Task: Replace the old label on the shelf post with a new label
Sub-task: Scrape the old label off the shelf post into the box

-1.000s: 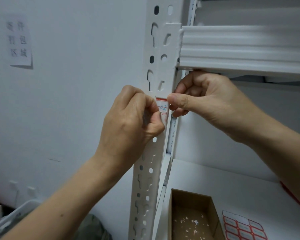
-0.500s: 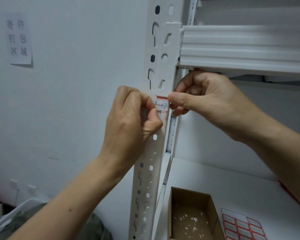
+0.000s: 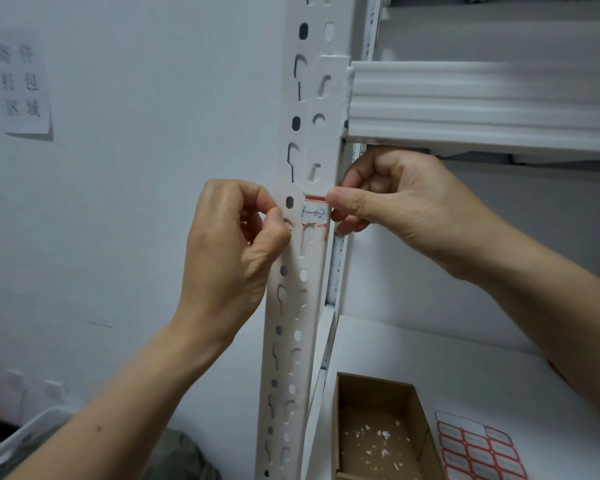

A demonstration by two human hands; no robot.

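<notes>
Since a second ago the left hand (image 3: 232,244) has slid off the label (image 3: 314,216) toward 9 o'clock, so the blue handwriting and more of the red border now show; the right hand (image 3: 399,202) has barely shifted.

The label sits on the front face of the post (image 3: 302,271), just below the bracket where the beam (image 3: 482,105) joins at 3 o'clock. Its top red edge is intact, while its lower part is torn and scraped, with red smears over a keyhole slot. The left hand is curled, thumb and forefinger pinched together at the post's left edge beside the label; whether they hold a scrap I cannot tell. The right hand is loosely fisted under the beam, thumb tip pressed on the label's right edge.

The post is white painted steel, punched with round holes and keyhole slots. Behind it at 9 o'clock stands a plain white wall (image 3: 136,168) with a paper notice (image 3: 23,84) at 10 o'clock, its print blurred. At 5 o'clock a white shelf (image 3: 430,358) carries an open cardboard box (image 3: 378,431) with pale paper flecks on its floor, and just beside it at 3 o'clock a sheet of red-bordered labels (image 3: 478,448). A white basket rim (image 3: 25,434) shows at 7 o'clock.
</notes>
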